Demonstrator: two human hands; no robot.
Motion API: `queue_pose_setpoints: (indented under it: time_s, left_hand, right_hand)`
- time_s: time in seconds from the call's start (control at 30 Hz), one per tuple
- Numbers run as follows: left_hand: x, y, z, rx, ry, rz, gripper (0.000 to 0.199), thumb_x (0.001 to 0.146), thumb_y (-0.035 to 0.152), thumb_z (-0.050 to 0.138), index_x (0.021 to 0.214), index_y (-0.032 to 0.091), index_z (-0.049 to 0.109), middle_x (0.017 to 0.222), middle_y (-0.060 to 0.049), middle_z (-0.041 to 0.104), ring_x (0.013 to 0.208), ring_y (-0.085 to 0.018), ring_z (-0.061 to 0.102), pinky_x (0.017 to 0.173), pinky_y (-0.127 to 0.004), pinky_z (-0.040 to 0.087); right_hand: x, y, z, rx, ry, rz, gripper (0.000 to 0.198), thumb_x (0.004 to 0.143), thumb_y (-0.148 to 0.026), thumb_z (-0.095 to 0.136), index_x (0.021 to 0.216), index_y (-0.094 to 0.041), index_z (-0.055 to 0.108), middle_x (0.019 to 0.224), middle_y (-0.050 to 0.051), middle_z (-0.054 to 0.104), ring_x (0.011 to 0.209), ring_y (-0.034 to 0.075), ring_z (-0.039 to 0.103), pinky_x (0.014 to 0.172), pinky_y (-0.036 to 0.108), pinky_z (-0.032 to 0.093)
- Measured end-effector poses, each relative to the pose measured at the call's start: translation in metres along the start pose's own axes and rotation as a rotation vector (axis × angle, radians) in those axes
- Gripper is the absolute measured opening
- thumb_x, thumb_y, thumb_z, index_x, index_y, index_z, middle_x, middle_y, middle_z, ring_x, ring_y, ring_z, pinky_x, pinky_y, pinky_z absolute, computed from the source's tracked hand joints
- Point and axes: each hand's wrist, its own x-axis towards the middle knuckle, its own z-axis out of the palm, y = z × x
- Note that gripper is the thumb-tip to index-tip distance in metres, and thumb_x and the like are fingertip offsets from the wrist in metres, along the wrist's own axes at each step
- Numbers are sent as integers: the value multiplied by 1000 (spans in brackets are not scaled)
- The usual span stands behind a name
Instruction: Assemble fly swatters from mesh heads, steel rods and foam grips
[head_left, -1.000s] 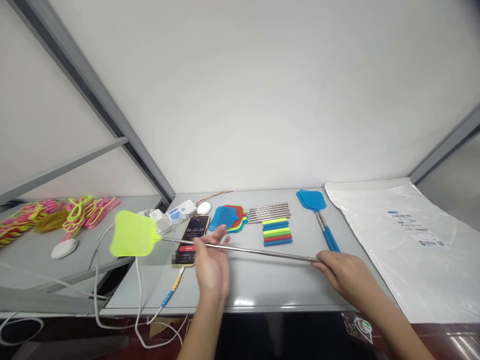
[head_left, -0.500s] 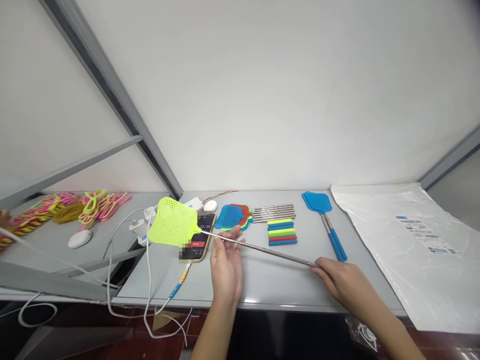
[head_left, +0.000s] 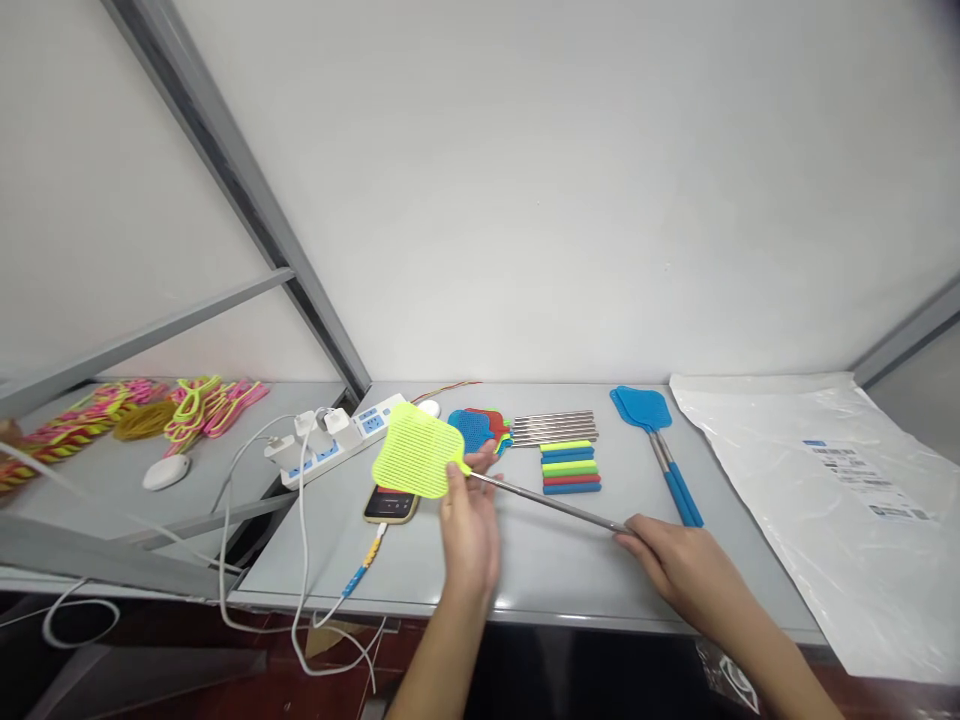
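A yellow-green fly swatter with a perforated head and a thin metal rod spans both my hands above the table. My left hand is closed on it where the head meets the rod, thumb on the neck. Around the rod's other end my right hand is wrapped, hiding the tip. Behind my left fingers lie blue, red and green swatter heads, partly covered. Bare metal rods lie side by side to their right. Coloured handle sleeves are lined up in front of the rods.
Two blue fly swatters with blue handles lie right of the sleeves. A large white plastic bag covers the table's right end. At left are a power strip, a charging phone, white cables and colourful cord bundles.
My left hand and the swatter head have moved right, closer to my right hand. Less rod shows between the hands. My left thumb has shifted from the rod to the neck.
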Motion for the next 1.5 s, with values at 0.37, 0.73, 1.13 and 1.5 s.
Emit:
queue_pose_setpoints:
  time_s: [0.37, 0.73, 1.13, 1.5]
  left_hand:
    - [-41, -33, 26, 43, -189, -131, 37, 91, 47, 52, 96, 15, 69, 110, -14, 69, 99, -24, 64, 88, -37, 46]
    - [-21, -7, 28, -3, -131, -25, 34, 94, 46, 46, 85, 17, 63, 115, -11, 67, 91, -19, 65, 84, -35, 47]
    - [-18, -14, 39, 452, -560, -174, 37, 95, 46, 45, 106, 17, 65, 125, -11, 63, 111, -24, 59, 88, -34, 45]
    - [23, -21, -29, 1074, -482, 324, 30, 96, 37, 43, 106, 21, 67, 112, -6, 66, 106, -22, 58, 92, -35, 42]
  right_hand:
    - [25, -48, -9, 237, -4, 117, 33, 99, -41, 35, 77, -24, 52, 65, 0, 66, 56, 17, 63, 50, 25, 33]
    - [18, -59, -7, 403, -12, 156, 31, 99, -36, 32, 72, -24, 43, 57, -2, 54, 48, 14, 48, 49, 26, 29]
    - [5, -60, 0, 708, -77, 364, 32, 99, -44, 27, 96, -23, 51, 67, -1, 59, 59, 17, 55, 57, 26, 35]
    - [7, 69, 3, 150, 59, 957, 39, 97, -45, 24, 98, -22, 55, 73, 6, 65, 64, 22, 60, 55, 28, 32]
